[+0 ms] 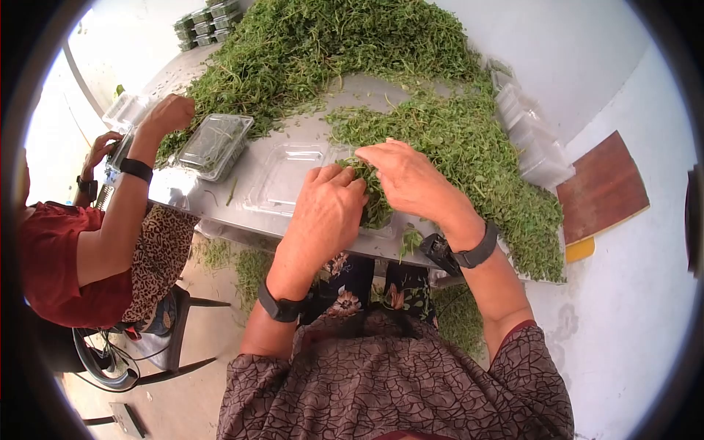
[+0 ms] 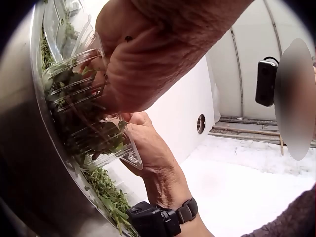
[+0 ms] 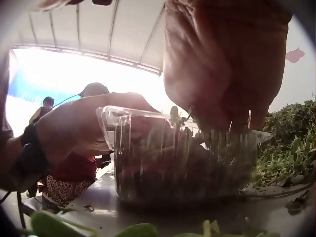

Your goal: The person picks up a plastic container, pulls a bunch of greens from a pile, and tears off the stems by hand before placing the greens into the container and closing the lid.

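- Box (image 3: 131, 163): clear, at the table (image 1: 367, 88) edge between both hands, with greens (image 1: 378, 209) inside. Clock directions below are taken from it, in the head view.
- Left hand (image 1: 330, 209): at 9 o'clock, fingers bent down into the box; the tips are hidden, so I cannot tell whether they grasp greens.
- Right hand (image 1: 418, 183): at 1 o'clock, reaching over the box; I cannot tell if its fingers are clenched or released.
- Lid (image 1: 290, 172): flat on the table at 10 o'clock.
- Closed box (image 1: 216, 147): beyond the lid at 10 o'clock.
- Pile (image 1: 352, 44): loose greens, from 12 round to 3 o'clock.
- Stacked boxes (image 1: 539, 147): clear, at 2 o'clock.
- Board (image 1: 605, 183): brown, at 3 o'clock.
- Another person (image 1: 81, 264): at 9 o'clock.
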{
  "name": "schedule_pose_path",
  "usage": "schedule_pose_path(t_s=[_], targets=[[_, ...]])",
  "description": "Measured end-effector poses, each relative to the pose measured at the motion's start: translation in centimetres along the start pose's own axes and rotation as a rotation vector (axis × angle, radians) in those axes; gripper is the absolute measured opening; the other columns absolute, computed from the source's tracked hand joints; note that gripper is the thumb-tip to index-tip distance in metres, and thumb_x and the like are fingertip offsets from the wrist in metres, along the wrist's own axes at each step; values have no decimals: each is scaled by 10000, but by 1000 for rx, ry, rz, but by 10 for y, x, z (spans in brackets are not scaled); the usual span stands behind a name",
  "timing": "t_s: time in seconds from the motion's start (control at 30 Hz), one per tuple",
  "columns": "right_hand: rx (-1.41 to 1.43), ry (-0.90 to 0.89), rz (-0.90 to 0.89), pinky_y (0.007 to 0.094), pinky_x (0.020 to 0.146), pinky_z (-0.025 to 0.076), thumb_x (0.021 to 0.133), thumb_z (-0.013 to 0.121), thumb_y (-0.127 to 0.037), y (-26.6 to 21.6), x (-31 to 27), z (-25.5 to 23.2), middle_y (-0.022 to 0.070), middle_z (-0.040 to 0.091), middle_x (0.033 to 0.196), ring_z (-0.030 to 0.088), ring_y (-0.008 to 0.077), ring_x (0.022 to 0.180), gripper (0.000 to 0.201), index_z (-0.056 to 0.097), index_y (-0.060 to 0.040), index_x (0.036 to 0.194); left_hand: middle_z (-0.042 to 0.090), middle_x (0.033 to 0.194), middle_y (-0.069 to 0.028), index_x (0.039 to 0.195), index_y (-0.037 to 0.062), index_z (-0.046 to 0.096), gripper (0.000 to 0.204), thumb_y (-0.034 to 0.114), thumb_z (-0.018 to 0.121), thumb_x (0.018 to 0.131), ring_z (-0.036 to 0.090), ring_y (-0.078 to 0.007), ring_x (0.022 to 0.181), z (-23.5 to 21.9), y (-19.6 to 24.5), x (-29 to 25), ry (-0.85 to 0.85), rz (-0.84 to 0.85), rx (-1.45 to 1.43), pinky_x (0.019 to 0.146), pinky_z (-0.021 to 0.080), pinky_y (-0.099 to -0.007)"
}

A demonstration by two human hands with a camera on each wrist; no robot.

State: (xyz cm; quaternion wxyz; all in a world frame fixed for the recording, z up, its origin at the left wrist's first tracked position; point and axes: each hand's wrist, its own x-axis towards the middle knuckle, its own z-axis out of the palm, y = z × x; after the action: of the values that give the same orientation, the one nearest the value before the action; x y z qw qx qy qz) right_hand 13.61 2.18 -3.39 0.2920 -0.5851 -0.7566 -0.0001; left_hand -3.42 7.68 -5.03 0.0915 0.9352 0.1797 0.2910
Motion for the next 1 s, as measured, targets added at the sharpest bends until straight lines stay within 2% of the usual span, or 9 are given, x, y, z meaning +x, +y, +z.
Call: schedule_pose_path(t_s=[0.03, 0.27, 0.37, 0.43, 0.63, 0.7, 0.77, 0.9, 1.0], targets=[[1, -31, 16, 455, 921, 418, 753, 526, 53, 0, 2, 1, 173, 628, 963, 564, 342, 991, 213, 600, 11, 948, 641, 1054, -167, 948, -22, 645, 189, 57, 617, 779, 553, -326, 1038, 0, 0, 0, 0, -1, 2, 931, 399, -417], [-193, -113, 8, 447, 934, 393, 724, 559, 57, -3, 5, 2, 184, 631, 958, 534, 343, 1056, 241, 616, 7, 952, 646, 1051, -176, 991, -25, 635, 225, 55, 608, 783, 558, -334, 1036, -1, -2, 3, -34, 8, -28, 932, 399, -419], [-117, -95, -37, 449, 890, 431, 722, 565, 44, 2, 5, -2, 198, 635, 964, 563, 354, 1013, 294, 623, 12, 1008, 641, 1069, -190, 1016, -32, 630, 236, 52, 599, 798, 561, -341, 1057, 0, -2, 0, 9, 11, -57, 948, 396, -421], [37, -110, 111, 414, 901, 458, 755, 533, 50, -5, 5, -17, 192, 614, 1072, 566, 350, 1034, 384, 592, -8, 1130, 639, 1075, -199, 1026, -36, 628, 238, 51, 593, 807, 561, -345, 1070, -1, -2, -1, 61, 17, -70, 958, 393, -423], [94, 101, 235, 350, 875, 481, 832, 554, -17, -15, -20, -40, 199, 618, 1161, 625, 309, 998, 390, 567, -32, 1222, 595, 1182, -218, 1110, -38, 603, 282, 70, 582, 850, 533, -352, 1151, -15, 2, -7, 146, -7, -97, 1027, 357, -430], [123, 224, 223, 397, 763, 502, 811, 555, -35, -18, -32, -43, 231, 650, 993, 638, 363, 831, 342, 580, 21, 1147, 571, 1227, -222, 1150, -31, 591, 298, 74, 572, 872, 520, -345, 1182, -23, -2, -15, 214, -40, -48, 1046, 344, -424], [172, 248, 296, 392, 743, 500, 811, 564, -38, -24, -46, -46, 231, 652, 981, 641, 354, 814, 340, 580, 18, 1146, 562, 1221, -239, 1138, -29, 586, 300, 78, 579, 858, 527, -366, 1157, -29, -12, -29, 249, -63, -43, 1033, 355, -452], [236, 243, 443, 381, 715, 506, 807, 591, -41, -35, -69, -34, 232, 653, 976, 650, 330, 796, 336, 583, 14, 1138, 550, 1252, -234, 1163, -23, 585, 305, 118, 565, 893, 538, -380, 1139, -41, -32, -60, 285, -333, 28, 966, 418, -425], [192, 290, 360, 380, 769, 510, 812, 603, -50, -36, -81, -15, 212, 647, 1022, 639, 338, 859, 315, 590, 10, 1120, 549, 1248, -246, 1174, -24, 572, 306, 91, 548, 892, 540, -392, 1134, -47, -40, -79, 296, -401, 82, 954, 422, -429]])
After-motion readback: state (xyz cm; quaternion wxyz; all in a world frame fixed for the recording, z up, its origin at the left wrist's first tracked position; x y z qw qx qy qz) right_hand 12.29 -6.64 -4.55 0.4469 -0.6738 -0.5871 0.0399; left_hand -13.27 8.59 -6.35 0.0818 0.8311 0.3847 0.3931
